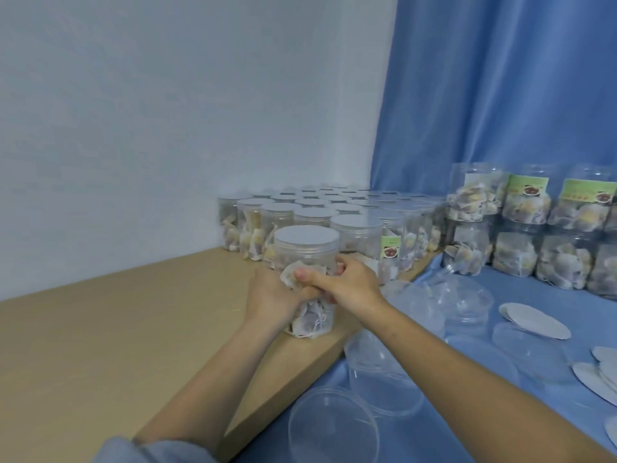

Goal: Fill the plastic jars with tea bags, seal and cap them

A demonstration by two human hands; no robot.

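Both hands, left hand [270, 297] and right hand [347, 282], are curling their fingers around a capped, tea-filled jar [305, 279] standing on the wooden board [100, 329], seemingly placing it; releasing comes next.

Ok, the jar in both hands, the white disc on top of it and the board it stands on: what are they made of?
The clear round jar looks like thin glossy plastic: the tea bags show through its wall. The flat white disc sealing its mouth is matte, probably paper or foil liner; I cannot tell which. The tan board looks like smooth laminated wood or fibreboard, with a plain cut edge.
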